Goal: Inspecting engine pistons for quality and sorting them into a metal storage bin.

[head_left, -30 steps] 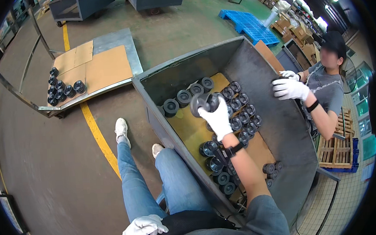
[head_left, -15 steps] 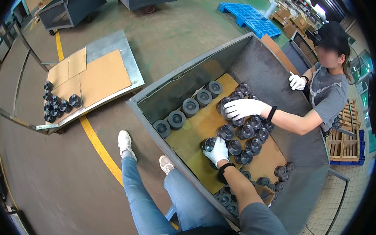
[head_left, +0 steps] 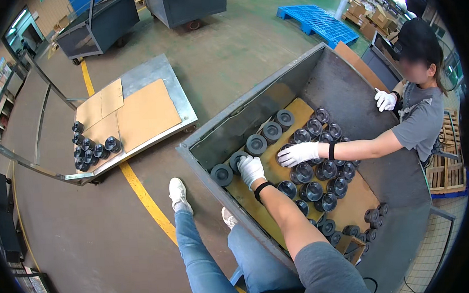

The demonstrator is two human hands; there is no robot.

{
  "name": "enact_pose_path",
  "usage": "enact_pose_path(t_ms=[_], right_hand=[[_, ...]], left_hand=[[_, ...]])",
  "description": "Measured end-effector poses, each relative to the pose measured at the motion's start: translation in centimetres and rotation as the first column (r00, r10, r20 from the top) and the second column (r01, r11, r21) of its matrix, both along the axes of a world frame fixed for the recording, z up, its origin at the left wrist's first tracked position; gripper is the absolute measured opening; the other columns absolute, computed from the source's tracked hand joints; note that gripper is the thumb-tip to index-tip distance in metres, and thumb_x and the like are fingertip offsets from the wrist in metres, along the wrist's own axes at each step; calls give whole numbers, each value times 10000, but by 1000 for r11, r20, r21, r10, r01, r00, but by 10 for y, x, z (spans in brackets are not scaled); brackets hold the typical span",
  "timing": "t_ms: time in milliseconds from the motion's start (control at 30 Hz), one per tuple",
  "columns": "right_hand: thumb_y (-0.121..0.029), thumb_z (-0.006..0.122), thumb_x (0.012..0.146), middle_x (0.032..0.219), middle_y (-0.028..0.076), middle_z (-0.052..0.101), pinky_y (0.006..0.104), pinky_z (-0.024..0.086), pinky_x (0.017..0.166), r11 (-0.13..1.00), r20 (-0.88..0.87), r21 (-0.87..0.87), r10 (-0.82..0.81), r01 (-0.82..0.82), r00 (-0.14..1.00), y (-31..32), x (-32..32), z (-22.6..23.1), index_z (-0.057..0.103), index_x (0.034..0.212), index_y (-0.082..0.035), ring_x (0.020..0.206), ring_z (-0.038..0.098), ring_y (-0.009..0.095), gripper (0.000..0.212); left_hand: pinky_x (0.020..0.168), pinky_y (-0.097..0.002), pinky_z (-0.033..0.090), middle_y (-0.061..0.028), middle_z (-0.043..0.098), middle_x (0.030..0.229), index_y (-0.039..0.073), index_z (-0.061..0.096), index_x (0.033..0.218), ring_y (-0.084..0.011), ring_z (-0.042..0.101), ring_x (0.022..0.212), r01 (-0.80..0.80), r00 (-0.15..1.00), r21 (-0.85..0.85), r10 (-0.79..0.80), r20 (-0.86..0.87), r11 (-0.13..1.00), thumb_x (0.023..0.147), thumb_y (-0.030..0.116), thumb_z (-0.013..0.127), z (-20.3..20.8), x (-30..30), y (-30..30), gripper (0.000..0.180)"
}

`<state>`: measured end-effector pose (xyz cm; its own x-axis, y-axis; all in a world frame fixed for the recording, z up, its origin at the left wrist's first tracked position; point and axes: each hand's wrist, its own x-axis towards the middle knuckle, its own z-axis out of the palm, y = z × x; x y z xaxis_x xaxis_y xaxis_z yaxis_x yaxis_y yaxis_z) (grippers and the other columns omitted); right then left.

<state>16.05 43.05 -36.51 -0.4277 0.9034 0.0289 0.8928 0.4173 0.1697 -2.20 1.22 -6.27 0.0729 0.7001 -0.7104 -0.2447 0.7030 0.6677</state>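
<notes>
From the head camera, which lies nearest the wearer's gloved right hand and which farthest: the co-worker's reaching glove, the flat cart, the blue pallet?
1. Co-worker's reaching glove, just right of the right hand, inside the bin.
2. Flat cart, off to the left on the floor.
3. Blue pallet, far ahead, upper right.

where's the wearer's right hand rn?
In the head view, the right hand is gloved and down inside the grey metal bin, near its left wall, on the row of dark round parts, just left of the co-worker's gloved hand.

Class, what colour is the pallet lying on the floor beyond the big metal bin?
Blue: the slatted pallet, seen clearly in the head view.
</notes>
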Motion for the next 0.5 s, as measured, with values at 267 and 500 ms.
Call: enact_pose_path(t_ms=[267,500], right_hand=[[-214,758,764,1014,174,675,452,554,770,951,-227,-286,51,-117,972,-85,59,128,689,990,-57,902,693,350,284],[-195,763,745,910,112,611,438,487,697,902,-459,254,431,-350,777,-156,126,299,653,932,-83,811,613,327,245]], left_hand=[[560,-250,338,-15,608,676,-5,736,884,-74,466,598,63,997,151,-70,39,987,958,272,595,-15,-5,-33,320],[717,-275,454,-63,686,815,-30,722,1046,-132,593,741,190,935,338,-275,224,922,967,204,609,18,-7,-32,272]])
